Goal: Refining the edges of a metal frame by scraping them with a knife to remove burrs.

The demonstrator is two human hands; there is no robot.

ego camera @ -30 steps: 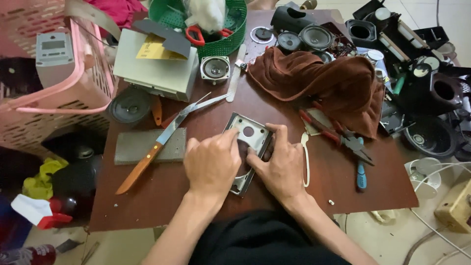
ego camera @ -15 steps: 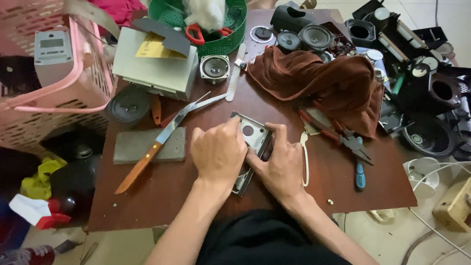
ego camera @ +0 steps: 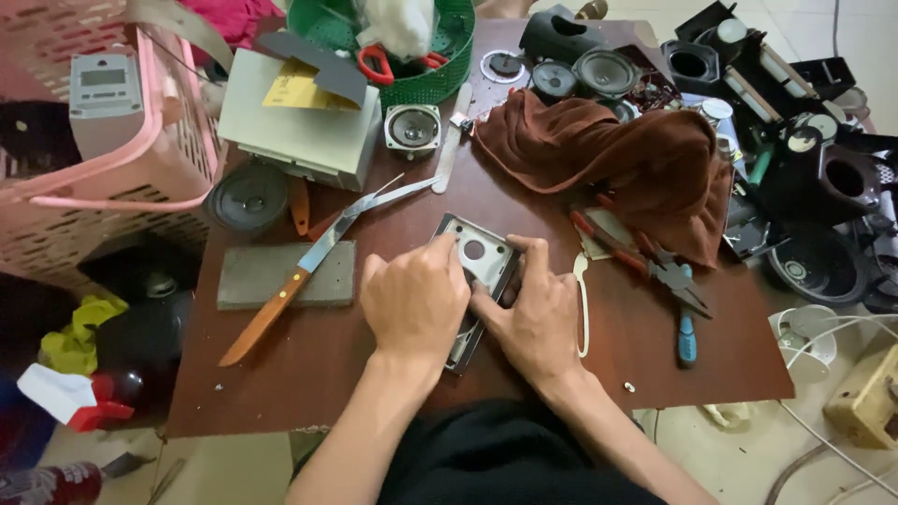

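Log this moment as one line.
left hand: on panel | right hand: grips panel edge | knife: on grey block | pliers: right of hands

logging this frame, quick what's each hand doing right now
Left hand: closed over the grey panel on the table.
Right hand: gripping the same panel from its right edge.
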